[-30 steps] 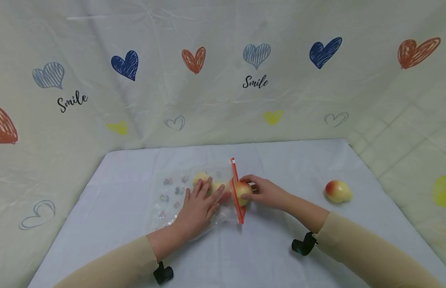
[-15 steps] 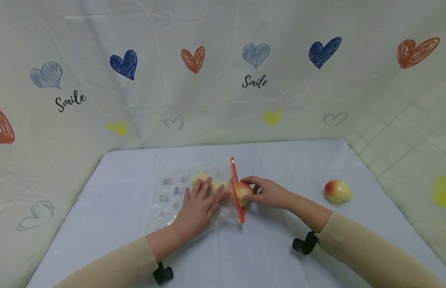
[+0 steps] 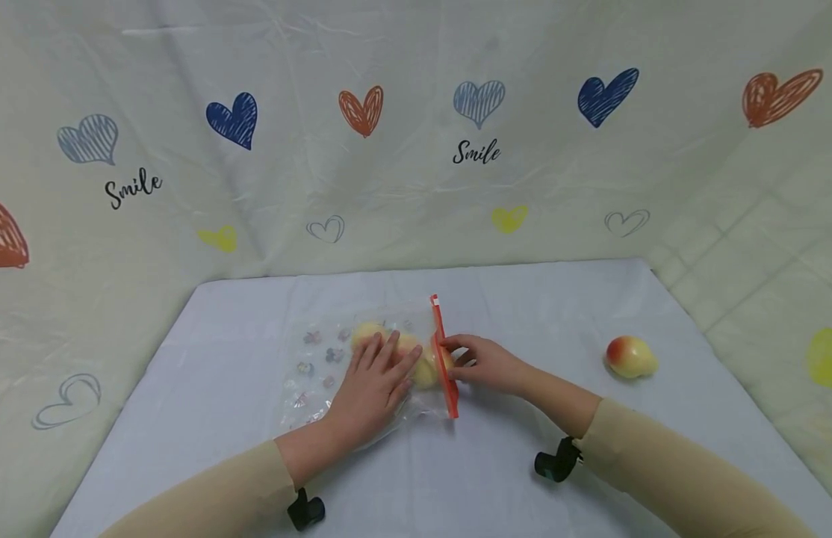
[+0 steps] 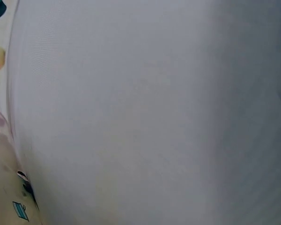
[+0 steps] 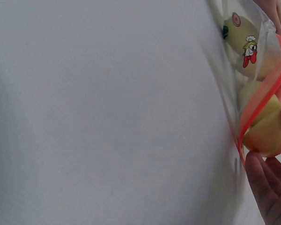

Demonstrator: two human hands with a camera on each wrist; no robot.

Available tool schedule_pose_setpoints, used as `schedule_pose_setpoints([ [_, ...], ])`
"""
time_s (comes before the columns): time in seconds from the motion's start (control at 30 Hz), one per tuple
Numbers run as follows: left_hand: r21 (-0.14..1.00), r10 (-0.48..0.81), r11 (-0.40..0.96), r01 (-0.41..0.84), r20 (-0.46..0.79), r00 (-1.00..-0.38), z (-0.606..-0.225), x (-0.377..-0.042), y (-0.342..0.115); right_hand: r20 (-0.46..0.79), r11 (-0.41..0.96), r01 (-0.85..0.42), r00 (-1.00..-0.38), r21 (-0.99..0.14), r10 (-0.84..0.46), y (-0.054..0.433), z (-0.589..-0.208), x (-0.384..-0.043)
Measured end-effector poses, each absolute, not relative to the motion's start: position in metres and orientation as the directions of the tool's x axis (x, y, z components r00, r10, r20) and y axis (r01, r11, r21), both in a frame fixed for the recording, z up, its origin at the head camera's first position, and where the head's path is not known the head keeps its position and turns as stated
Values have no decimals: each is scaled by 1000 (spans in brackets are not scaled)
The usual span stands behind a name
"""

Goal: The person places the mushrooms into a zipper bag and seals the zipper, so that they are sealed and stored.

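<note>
A clear printed zip bag (image 3: 308, 388) lies flat on the table, its red zip edge (image 3: 439, 321) facing right. Several yellow-and-red peaches (image 3: 367, 334) show through the plastic, partly covered by my left hand (image 3: 364, 396). That hand rests on the bag with its fingers spread. At the mouth, my right hand (image 3: 488, 364) holds another peach (image 5: 267, 136) between thumb and fingers. This fruit sits mostly past the red edge, against the ones inside. In the left wrist view, only a bit of the bag (image 4: 9, 187) shows; the left hand is out of sight there.
One loose peach (image 3: 631, 356) lies on the white-covered table (image 3: 523, 493), to the right beyond the right forearm. A pale curtain (image 3: 416, 172) printed with hearts hangs behind the table. A black wrist camera (image 3: 557, 462) hangs under each sleeve.
My right hand has moved left, taking the peach through the red mouth into the bag. The fruits inside have shifted slightly left. My left hand has stayed on the bag.
</note>
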State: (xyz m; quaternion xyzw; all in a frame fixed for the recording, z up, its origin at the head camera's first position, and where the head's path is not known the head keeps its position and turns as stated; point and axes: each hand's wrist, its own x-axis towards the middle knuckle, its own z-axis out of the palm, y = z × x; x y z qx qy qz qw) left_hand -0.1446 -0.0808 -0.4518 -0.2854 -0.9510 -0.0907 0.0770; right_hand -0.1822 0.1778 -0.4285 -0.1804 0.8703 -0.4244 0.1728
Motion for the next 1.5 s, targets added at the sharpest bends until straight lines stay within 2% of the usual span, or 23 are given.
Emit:
schedule_pose_setpoints([
  [0.2,109,529,825,554,193,-826,-452,-144,-79,-151,580,-127,-900,-804,-408,171,-432,-184],
  [0.7,144,521,826,545,175,-835,-447,-144,-77,-140,595,-70,-944,-801,-299,165,-436,-186],
  [1.03,123,522,831,543,168,-836,-445,-145,-76,-143,610,-108,-926,-785,-348,165,-434,-188],
  [1.5,124,527,829,546,154,-836,-442,-143,-76,-174,581,-93,-905,-808,-388,175,-436,-188],
])
